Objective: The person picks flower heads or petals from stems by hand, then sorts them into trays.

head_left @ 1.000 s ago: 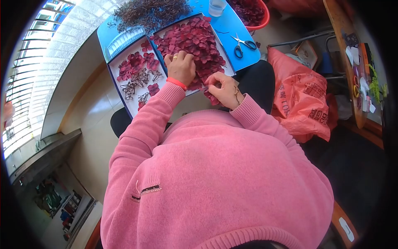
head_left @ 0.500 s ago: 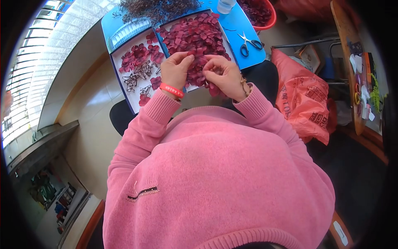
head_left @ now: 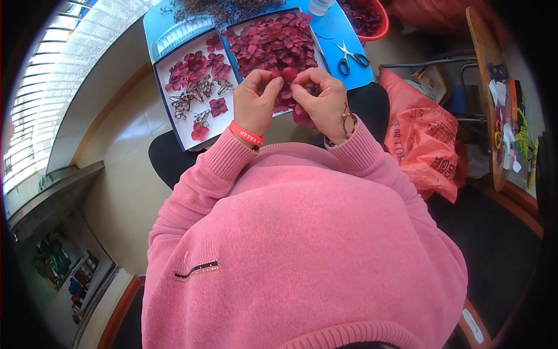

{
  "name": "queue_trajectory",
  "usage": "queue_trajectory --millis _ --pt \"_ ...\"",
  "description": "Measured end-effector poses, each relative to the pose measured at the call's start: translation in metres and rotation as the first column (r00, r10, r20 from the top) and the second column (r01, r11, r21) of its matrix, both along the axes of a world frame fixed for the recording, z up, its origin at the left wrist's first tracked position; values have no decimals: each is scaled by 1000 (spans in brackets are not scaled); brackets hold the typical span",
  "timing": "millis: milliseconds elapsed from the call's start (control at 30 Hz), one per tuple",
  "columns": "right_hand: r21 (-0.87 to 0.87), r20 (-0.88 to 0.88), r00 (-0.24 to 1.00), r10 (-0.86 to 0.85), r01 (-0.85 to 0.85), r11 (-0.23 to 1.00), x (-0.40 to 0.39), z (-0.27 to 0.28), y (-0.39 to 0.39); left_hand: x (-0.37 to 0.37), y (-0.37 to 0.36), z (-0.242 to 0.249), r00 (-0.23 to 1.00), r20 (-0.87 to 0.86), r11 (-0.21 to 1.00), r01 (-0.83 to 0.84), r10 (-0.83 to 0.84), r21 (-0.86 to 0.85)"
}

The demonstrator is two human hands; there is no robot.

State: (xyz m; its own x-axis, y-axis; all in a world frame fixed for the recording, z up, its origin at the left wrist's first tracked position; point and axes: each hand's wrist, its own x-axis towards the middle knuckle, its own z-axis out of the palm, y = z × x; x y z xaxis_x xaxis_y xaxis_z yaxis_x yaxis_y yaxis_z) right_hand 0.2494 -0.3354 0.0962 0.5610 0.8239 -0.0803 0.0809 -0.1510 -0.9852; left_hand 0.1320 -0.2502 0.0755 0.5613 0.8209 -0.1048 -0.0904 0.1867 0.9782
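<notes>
My left hand [head_left: 254,104] pinches a dark red artificial flower [head_left: 289,74] between thumb and fingertips. From the other side, the thumb and fingers of my right hand [head_left: 325,104] close on the same flower, its underside hidden by my fingers. Below and behind both hands is a box filled with loose dark red flower heads [head_left: 273,43]. To its left, a shallow white-bottomed box [head_left: 200,125] holds several flower heads [head_left: 189,71] and small tangled brown wire-like stems [head_left: 200,90].
Black-handled scissors [head_left: 351,58] lie spread on the blue table [head_left: 331,38], near a clear plastic cup [head_left: 319,6]. A heap of brown stems [head_left: 226,9] covers the far side. At right stand a red basin [head_left: 381,26] of petals and a red plastic bag [head_left: 424,136].
My hands have come closer together and a red flower now shows between the fingertips of both. My left hand has shifted slightly right, showing more of the left box.
</notes>
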Motion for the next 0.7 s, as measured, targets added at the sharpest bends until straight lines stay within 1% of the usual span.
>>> queue_trajectory --millis 133,267,333,433,500,567,633,700 --pt "21 30 999 -12 11 1000 -1 -2 0 -1 -3 8 999 18 995 43 -42 -88" --pt "29 63 997 -43 41 999 -3 0 -1 0 -2 2 999 12 999 31 -31 -30" --pt "58 131 989 -63 56 997 -6 0 0 0 -3 2 1000 -4 1000 29 -29 3" --pt "87 239 967 -87 68 994 -8 1 0 1 -6 3 1000 2 1000 11 -11 -9" --pt "117 324 941 -98 63 991 -10 2 0 0 -7 2 999 -37 1000 26 -25 16" --pt "162 419 901 -110 45 986 -11 3 0 0 -9 4 997 -72 998 28 -24 64" --pt "184 458 885 -79 -8 983 -11 0 -2 -1 -13 13 994 -105 990 18 -3 138" --pt "221 485 872 -64 -51 974 -12 0 -3 -4 -17 24 996 -91 992 2 10 130"
